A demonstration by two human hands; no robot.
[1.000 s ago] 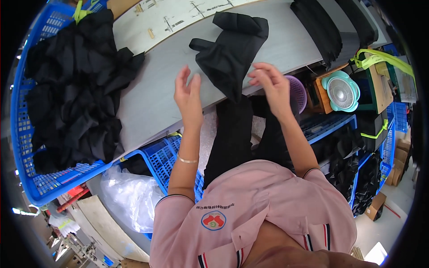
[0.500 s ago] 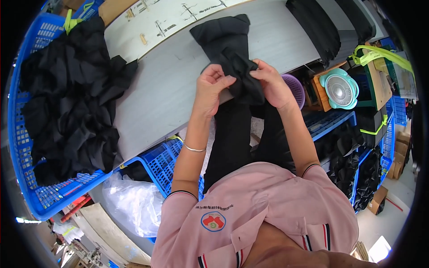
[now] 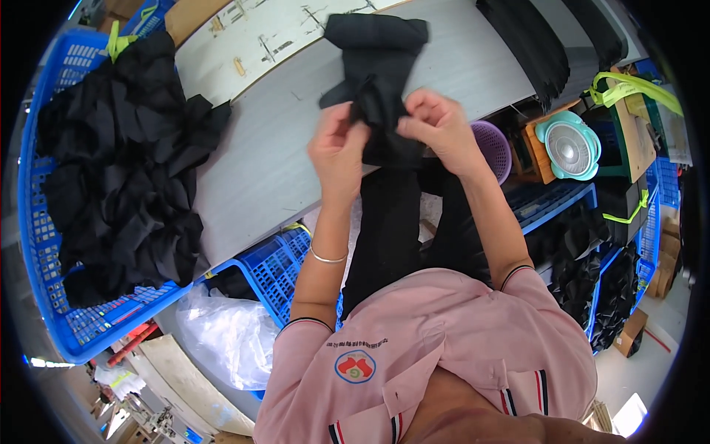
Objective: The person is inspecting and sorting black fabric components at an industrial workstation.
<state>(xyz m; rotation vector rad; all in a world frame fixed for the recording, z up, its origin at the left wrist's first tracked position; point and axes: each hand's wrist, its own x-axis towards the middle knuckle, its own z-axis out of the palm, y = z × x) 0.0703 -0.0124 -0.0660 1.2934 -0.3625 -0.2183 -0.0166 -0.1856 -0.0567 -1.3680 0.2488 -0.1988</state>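
At near edge of surface (image 3: 255, 166): black cloth (image 3: 381, 70), long axis running away across surface, near end between left hand (image 3: 336, 152) and right hand (image 3: 447, 133), about equally near. Fingers (image 3: 436, 109) curled toward thumbs at cloth's sides; grip too blurred to tell.

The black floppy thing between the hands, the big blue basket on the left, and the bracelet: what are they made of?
Black floppy thing: probably cloth, dull and matte, because it folds and creases.
Blue basket: looks like smooth plastic, evenly coloured, with rows of holes.
Bracelet: perhaps metal, since it's silvery and shiny, but shiny plastic is possible.
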